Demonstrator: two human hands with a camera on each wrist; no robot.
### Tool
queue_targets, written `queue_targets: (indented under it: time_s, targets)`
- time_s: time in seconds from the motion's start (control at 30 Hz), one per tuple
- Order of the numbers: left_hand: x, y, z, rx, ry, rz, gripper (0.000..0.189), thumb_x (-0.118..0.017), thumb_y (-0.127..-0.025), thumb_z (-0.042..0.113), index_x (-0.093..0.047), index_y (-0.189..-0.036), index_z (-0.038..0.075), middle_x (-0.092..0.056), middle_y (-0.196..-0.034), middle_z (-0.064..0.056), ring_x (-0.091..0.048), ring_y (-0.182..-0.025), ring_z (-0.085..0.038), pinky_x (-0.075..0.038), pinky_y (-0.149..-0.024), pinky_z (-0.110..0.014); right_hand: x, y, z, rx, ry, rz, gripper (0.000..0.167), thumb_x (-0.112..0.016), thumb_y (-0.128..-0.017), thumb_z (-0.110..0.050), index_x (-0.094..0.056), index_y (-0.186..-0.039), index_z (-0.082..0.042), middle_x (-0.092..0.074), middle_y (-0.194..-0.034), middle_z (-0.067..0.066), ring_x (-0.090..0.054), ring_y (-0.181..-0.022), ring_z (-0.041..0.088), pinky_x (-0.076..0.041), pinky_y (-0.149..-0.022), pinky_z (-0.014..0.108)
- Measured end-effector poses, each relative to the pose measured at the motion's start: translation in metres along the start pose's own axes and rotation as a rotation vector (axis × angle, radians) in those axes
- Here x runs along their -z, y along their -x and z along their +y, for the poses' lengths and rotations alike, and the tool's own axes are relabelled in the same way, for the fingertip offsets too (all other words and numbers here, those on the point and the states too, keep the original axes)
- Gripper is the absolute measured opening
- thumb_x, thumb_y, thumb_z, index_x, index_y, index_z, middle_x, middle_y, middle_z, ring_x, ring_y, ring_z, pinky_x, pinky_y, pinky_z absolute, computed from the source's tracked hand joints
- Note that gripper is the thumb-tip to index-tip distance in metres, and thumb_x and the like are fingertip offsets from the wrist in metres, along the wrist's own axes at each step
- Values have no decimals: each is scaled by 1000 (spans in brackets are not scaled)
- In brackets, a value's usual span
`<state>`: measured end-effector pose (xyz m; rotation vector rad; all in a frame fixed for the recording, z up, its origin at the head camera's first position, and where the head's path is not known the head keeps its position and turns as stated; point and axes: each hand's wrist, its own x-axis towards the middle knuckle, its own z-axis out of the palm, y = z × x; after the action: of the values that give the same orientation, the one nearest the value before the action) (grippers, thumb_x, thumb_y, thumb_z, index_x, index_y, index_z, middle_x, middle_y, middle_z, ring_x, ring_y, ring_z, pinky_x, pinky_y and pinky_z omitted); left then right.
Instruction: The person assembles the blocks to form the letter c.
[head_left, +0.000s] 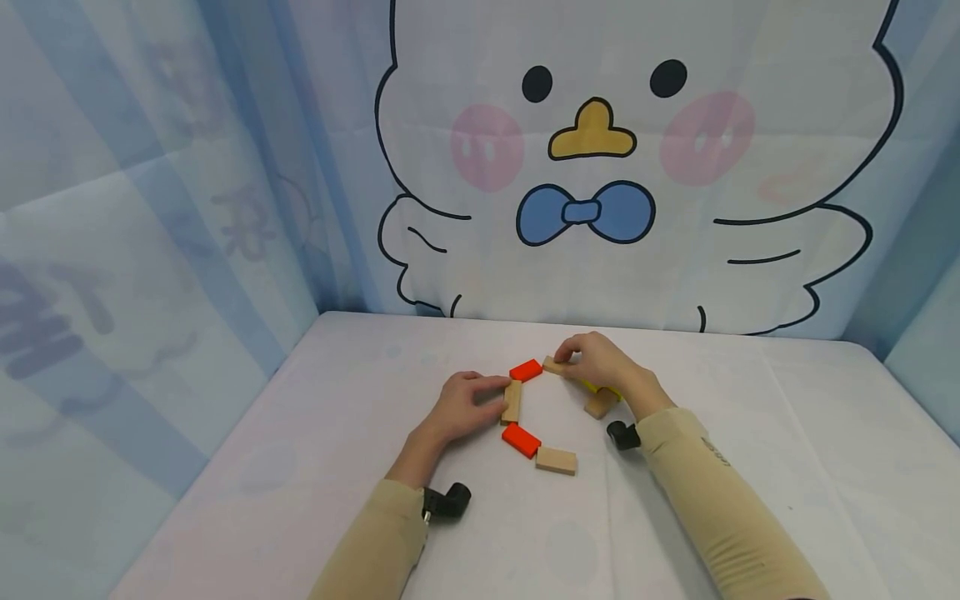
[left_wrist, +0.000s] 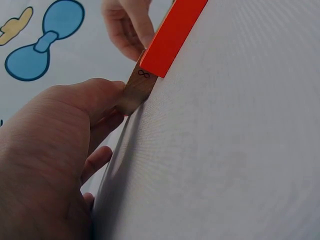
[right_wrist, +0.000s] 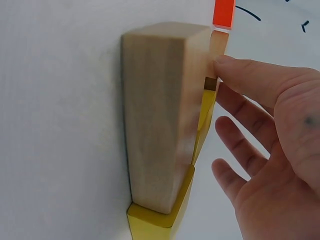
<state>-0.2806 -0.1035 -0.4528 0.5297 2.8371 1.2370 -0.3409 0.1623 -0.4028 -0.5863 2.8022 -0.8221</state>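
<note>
In the head view, wooden domino-like blocks form a broken ring on the table. My left hand (head_left: 468, 406) is beside a plain wooden block (head_left: 512, 402) on the ring's left side. In the left wrist view, its thumb and a finger touch the end of that block (left_wrist: 136, 89), which bears a dark mark. Across the ring, my right hand (head_left: 596, 362) pinches a small plain block (head_left: 553, 365) between thumb and forefinger. A red block (head_left: 526, 371) lies between the two hands. Yellow blocks (head_left: 617, 392), partly hidden, run below the right hand beside another plain block (head_left: 600, 403).
A second red block (head_left: 521, 441) and a plain block (head_left: 556, 461) continue the ring at its near side. The white-covered table (head_left: 300, 467) meets a printed curtain (head_left: 585, 275) at the back. A black wrist camera (head_left: 447, 502) sits by the left sleeve.
</note>
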Motion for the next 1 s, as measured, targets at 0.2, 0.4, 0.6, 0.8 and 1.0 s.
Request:
queue_targets:
  time_s: [0.2,0.4,0.6,0.8,1.0]
  targets:
    - [0,1,1,7,0,-6,38,-69,-94,27,-70,-131,21,-61,-126,-8,-45,-125,-32,-39,-104,-52,0,0,0,10,6,11,18,-70,-95,-9,-73,-113,-7,-66,-118,11,-53,-105,29,-46,-99,49]
    - [0,1,1,11,-6,-9,38,-69,-94,27,-70,-132,21,-61,-126,-7,-44,-126,-31,-39,-105,-52,0,-2,-1,6,18,17,16,-69,-96,-9,-73,-112,-7,-65,-118,12,-53,-104,29,-45,-99,49]
    - [0,0,1,11,-9,-9,38,-69,-94,27,-70,-132,21,-61,-126,-7,-45,-125,-31,-39,-104,-51,0,-3,0,4,20,22,15,-69,-96,-8,-73,-110,-8,-65,-118,11,-53,-105,30,-44,-101,50]
    - [-1,0,1,18,-16,-9,39,-68,-94,28,-70,-132,22,-60,-127,-8,-45,-125,-31,-40,-104,-52,-1,-4,0,4,17,20,16,-70,-95,-9,-73,-111,-7,-66,-117,11,-53,-103,29,-46,-99,48]
    - [0,0,1,23,-13,-13,39,-68,-94,27,-70,-132,21,-60,-129,-9,-44,-126,-31,-39,-105,-52,-1,-6,0,12,20,16,16,-70,-95,-9,-73,-110,-8,-67,-116,10,-53,-101,28,-46,-98,47]
